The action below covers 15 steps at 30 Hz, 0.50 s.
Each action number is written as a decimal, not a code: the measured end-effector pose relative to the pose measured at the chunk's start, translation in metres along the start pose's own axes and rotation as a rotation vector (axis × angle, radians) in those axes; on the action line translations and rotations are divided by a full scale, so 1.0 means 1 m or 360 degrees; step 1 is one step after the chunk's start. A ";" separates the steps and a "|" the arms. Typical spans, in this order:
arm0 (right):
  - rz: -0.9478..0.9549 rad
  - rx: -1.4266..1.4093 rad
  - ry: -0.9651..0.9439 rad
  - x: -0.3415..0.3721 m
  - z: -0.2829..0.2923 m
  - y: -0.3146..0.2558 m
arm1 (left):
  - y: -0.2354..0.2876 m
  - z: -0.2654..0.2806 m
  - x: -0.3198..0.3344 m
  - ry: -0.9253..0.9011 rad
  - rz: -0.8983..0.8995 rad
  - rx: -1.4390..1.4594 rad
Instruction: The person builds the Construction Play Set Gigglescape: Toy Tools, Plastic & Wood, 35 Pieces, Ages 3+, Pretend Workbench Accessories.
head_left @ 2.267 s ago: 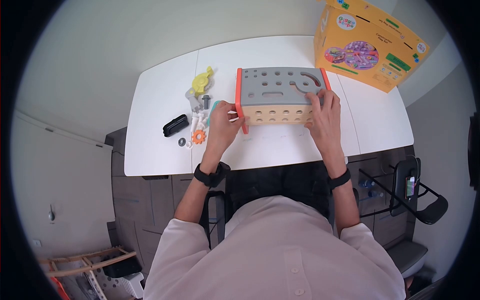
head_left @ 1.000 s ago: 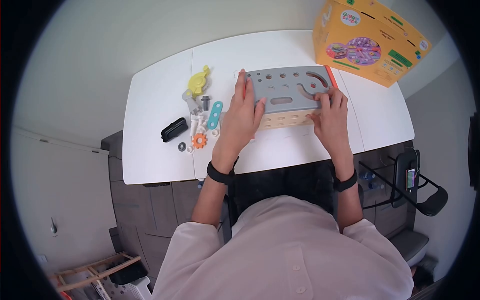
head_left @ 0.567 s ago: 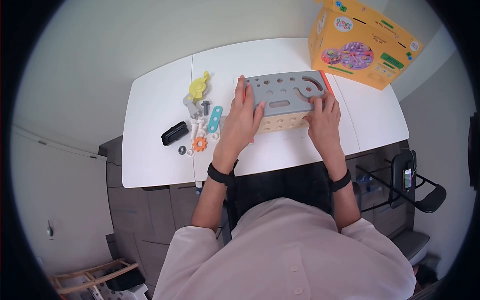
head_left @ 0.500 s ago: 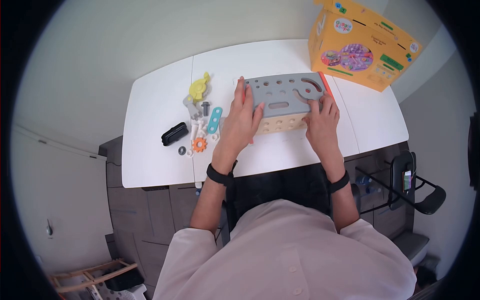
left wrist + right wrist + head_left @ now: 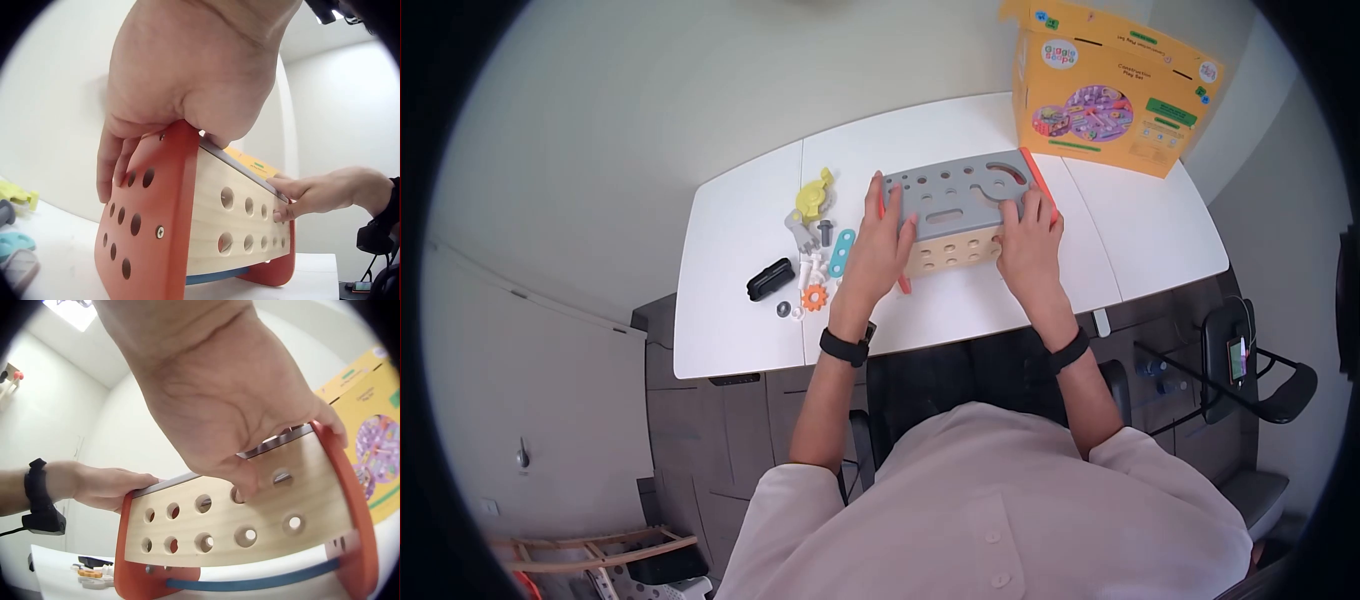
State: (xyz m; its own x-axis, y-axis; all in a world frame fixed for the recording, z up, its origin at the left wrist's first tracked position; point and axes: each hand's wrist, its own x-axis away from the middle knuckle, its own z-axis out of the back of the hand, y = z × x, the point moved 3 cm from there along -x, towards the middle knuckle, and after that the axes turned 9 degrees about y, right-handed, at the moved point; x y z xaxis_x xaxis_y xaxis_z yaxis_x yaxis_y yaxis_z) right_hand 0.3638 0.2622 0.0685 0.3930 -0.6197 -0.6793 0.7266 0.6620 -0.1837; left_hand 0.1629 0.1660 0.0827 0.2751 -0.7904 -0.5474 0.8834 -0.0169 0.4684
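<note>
A toy workbench [image 5: 945, 215] stands on the white table, with a grey top full of holes and slots, pale wooden sides and red end panels. My left hand [image 5: 876, 250] grips its left end; in the left wrist view the fingers reach down outside the red panel [image 5: 162, 212], with the thumb over the top edge. At the other end my right hand [image 5: 1030, 250] holds the near right edge. Its thumb [image 5: 240, 478] presses by a hole in the wooden side, while the fingers lie over the grey top. A blue bar [image 5: 262, 584] runs low between the end panels.
Left of the workbench lie a yellow and grey toy piece [image 5: 813, 198], a grey bolt [image 5: 826, 232], a teal strip [image 5: 841, 253], an orange gear [image 5: 814, 297], several white pieces and a black case [image 5: 771, 279]. A yellow carton [image 5: 1115, 100] stands at the back right.
My left hand has gone from the workbench's front left corner up over its left end, uncovering the teal strip. The workbench sits slightly turned; my right hand stays at its near right edge.
</note>
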 end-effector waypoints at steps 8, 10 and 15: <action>0.0006 0.0031 -0.0061 -0.001 -0.002 0.000 | 0.004 0.002 0.002 -0.0010 0.0050 0.0000; 0.0007 -0.0010 -0.0049 0.000 0.000 0.000 | 0.005 0.002 0.003 -0.0002 0.0078 0.0092; -0.0014 -0.0039 0.0004 0.001 0.000 -0.002 | 0.002 0.002 0.002 0.0032 -0.0063 -0.0003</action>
State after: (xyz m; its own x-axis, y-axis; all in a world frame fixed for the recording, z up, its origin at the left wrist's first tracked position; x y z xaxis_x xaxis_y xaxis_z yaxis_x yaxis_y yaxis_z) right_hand 0.3630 0.2607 0.0682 0.3851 -0.6243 -0.6797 0.7161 0.6667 -0.2066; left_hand 0.1642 0.1632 0.0845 0.2473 -0.7765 -0.5795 0.8944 -0.0471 0.4449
